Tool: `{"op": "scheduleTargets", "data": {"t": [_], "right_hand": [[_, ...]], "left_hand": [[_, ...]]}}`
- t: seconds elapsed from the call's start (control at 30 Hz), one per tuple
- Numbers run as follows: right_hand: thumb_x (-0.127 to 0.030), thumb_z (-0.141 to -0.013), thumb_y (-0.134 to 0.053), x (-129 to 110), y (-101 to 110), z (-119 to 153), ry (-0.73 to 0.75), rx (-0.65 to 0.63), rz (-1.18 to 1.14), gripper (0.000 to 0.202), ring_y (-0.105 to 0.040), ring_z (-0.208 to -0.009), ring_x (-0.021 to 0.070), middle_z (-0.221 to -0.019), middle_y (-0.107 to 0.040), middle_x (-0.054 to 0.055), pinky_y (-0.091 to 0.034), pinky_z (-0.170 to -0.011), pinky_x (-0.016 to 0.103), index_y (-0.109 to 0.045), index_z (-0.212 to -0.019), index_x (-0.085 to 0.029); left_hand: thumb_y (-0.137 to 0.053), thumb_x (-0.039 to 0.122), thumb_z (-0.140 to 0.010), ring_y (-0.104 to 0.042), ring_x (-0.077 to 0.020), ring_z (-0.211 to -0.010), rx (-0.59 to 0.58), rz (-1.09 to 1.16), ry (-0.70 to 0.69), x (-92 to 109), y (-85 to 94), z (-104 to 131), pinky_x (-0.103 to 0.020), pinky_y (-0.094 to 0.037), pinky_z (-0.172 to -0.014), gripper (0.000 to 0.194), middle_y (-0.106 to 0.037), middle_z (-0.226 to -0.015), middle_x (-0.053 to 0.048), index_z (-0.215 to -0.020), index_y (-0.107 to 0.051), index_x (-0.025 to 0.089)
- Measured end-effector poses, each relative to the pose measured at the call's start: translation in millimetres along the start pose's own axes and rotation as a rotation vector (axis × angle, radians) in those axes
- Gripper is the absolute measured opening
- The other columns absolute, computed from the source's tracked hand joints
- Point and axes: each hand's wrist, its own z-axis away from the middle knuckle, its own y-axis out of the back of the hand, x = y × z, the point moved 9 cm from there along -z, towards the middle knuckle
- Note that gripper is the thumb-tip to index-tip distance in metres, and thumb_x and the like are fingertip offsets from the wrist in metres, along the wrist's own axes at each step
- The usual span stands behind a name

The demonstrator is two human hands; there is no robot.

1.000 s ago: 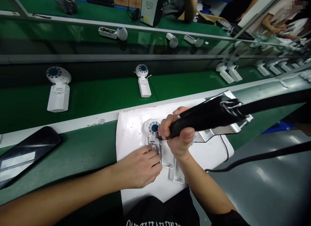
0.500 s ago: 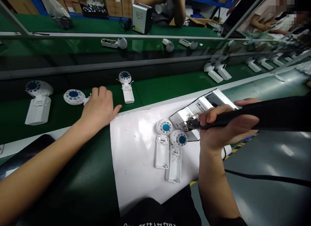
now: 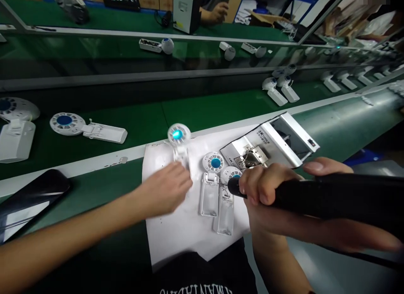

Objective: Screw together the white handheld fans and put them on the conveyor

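Note:
My left hand (image 3: 167, 191) is closed around the handle of a white plastic housing with a round slotted head (image 3: 179, 134) and a bright blue centre, above the white sheet (image 3: 170, 239). In my right hand (image 3: 268, 188) is a black electric screwdriver (image 3: 315, 197), held level with its tip pointing left. That tip is over two similar housings, the nearer-left one (image 3: 210, 197) and the right one (image 3: 224, 220), which lie side by side with open handle shells upward. The right one's head is partly hidden by my fingers. Behind the screwdriver stands a silver screw feeder (image 3: 277, 138).
On the green conveyor belt lie more white housings, one (image 3: 105, 132) at the left and a pair (image 3: 279, 92) at the right. A dark phone-like slab (image 3: 34, 201) rests at the left edge. Across the line, another person's hand (image 3: 219, 12) is beside a white box (image 3: 186, 12).
My left hand has taken a housing off the belt and brought it right, over the sheet. My right hand has drawn the screwdriver from the feeder towards the two lying housings. The view has shifted.

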Motion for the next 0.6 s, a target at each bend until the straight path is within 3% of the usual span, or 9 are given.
{"op": "scheduleTargets", "data": {"t": [0.07, 0.17, 0.37, 0.6], "right_hand": [[-0.070, -0.092, -0.078, -1, -9, 1, 0.087, 0.005, -0.089, 0.046, -0.053, -0.044, 0.0171, -0.063, -0.063, -0.005, -0.051, -0.046, 0.035, -0.067, -0.115, -0.032], [-0.071, -0.098, -0.070, 19, -37, -3, 0.073, -0.082, -0.073, 0.043, -0.053, -0.044, 0.0158, -0.062, -0.061, -0.006, -0.052, -0.046, 0.033, -0.067, -0.117, -0.032], [-0.071, -0.096, -0.073, 56, -69, -12, 0.077, -0.193, -0.158, 0.044, -0.046, -0.037, 0.0117, -0.059, -0.056, -0.010, -0.045, -0.039, 0.027, -0.067, -0.118, -0.033], [-0.077, -0.095, -0.068, 85, -70, -6, 0.039, -0.187, -0.072, 0.046, -0.039, -0.035, 0.0109, -0.057, -0.048, -0.012, -0.034, -0.035, 0.026, -0.059, -0.118, -0.037]], "left_hand": [[-0.061, 0.021, -0.103, -0.059, -0.0260, -0.093, -0.011, 0.099, -0.121, 45, -12.5, 15, -0.044, -0.048, -0.101, 0.010, -0.068, -0.098, -0.008, -0.098, -0.068, 0.017], [-0.065, 0.026, -0.104, -0.060, -0.0250, -0.094, 0.011, 0.200, -0.208, 73, -19.2, 23, -0.042, -0.047, -0.099, 0.009, -0.067, -0.100, -0.006, -0.099, -0.066, 0.019], [-0.060, 0.027, -0.107, -0.062, -0.0258, -0.100, 0.060, 0.218, -0.195, 67, -14.8, 19, -0.042, -0.047, -0.107, 0.013, -0.070, -0.105, -0.007, -0.099, -0.066, 0.020], [-0.061, 0.028, -0.107, -0.062, -0.0263, -0.101, 0.047, 0.226, -0.196, 70, -15.0, 19, -0.043, -0.047, -0.107, 0.012, -0.070, -0.103, -0.006, -0.100, -0.067, 0.020]]}}
